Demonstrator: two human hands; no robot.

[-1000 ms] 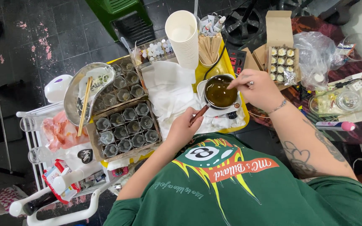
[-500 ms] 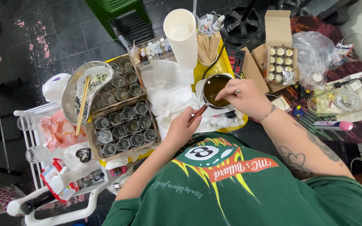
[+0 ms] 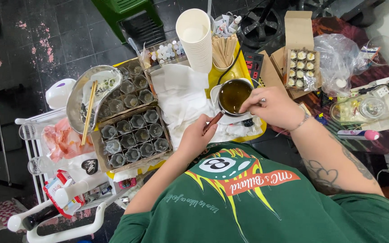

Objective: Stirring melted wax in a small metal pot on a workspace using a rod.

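**A:** Status at that moment, left to right?

**B:** Far left: steel bowl (image 3: 88, 92) with a pair of chopsticks (image 3: 88, 114) lying across it, untouched. Next to it, two cardboard trays of small glass cups (image 3: 133, 137). They looked unfilled from my view, so I'd judge the pouring hadn't started.

**A:** And the pot?

**B:** Small saucepan (image 3: 234, 96) sat mid-surface on white paper towels (image 3: 181, 96) over the yellow tray (image 3: 217, 76). It was full of amber-brown liquid. My read: the mixing stage, with filling all left to do.

**A:** Hands?

**B:** My left hand (image 3: 199, 137) was closed round the wooden handle (image 3: 213, 122), forearm coming up from my chest, steadying the pot. My right hand (image 3: 271, 107) was at the pot's right rim, fingers pinched together, wrist bent down, forearm angled in from the right. It seemed to have something thin between the fingertips, dipped at the liquid's edge, but I couldn't make out what.

**A:** Anything further right?

**B:** A stack of paper cups (image 3: 196, 38) and wooden sticks (image 3: 225, 50) behind the pot. An open box of small filled tins (image 3: 301, 68) off to the right, well apart from my hands.
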